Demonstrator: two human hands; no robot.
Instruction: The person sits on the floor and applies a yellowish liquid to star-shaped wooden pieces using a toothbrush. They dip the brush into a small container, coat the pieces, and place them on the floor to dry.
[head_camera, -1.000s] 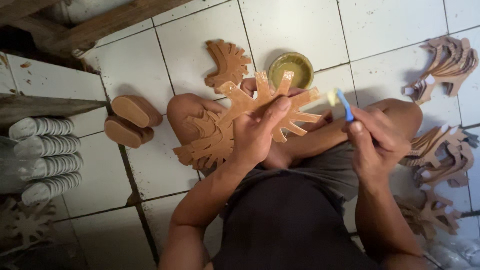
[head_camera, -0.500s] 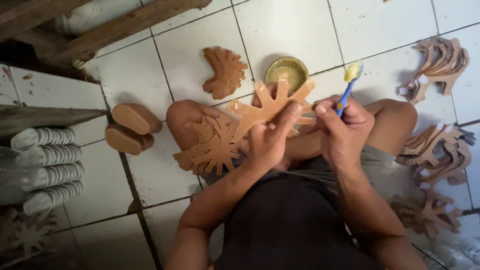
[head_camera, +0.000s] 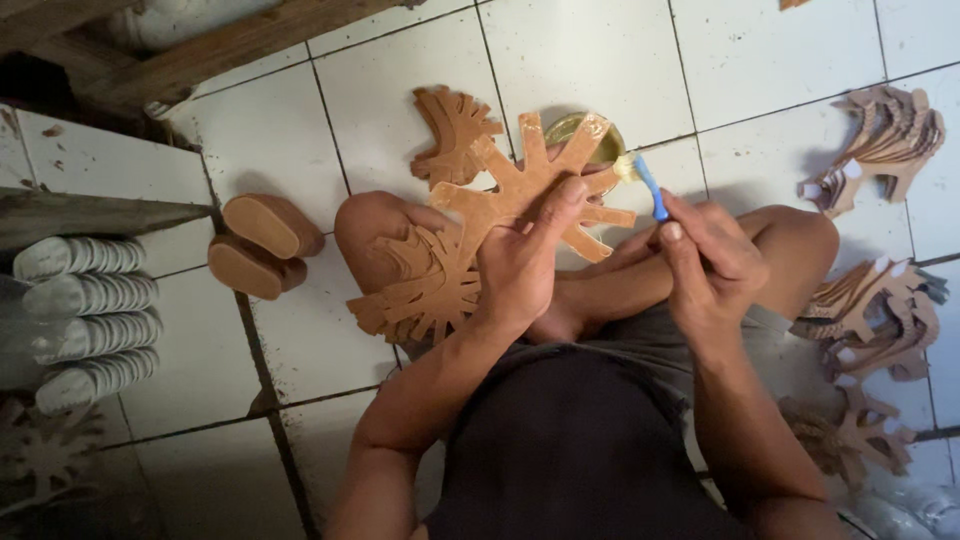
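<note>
My left hand (head_camera: 525, 255) holds up a flat tan cut-out piece with several strap-like fingers (head_camera: 530, 185), thumb across its face. My right hand (head_camera: 710, 255) grips a small blue-handled brush (head_camera: 645, 182), its yellowish bristles touching the piece's right edge. Just behind the piece sits a round tin of yellow glue (head_camera: 585, 135) on the white tiled floor. A stack of the same tan cut-outs (head_camera: 425, 290) rests on my left knee, and another pile (head_camera: 455, 130) lies on the tiles beyond it.
Two tan shoe soles (head_camera: 262, 245) lie left of my knee. Rows of white soles (head_camera: 85, 320) stand at the far left under a wooden bench (head_camera: 90, 215). Heaps of paler cut-outs lie at the right (head_camera: 885, 135) and lower right (head_camera: 880, 320).
My right hand brought the brush down from above the glue tin to the right edge of the held piece. My left hand tilted the piece slightly.
</note>
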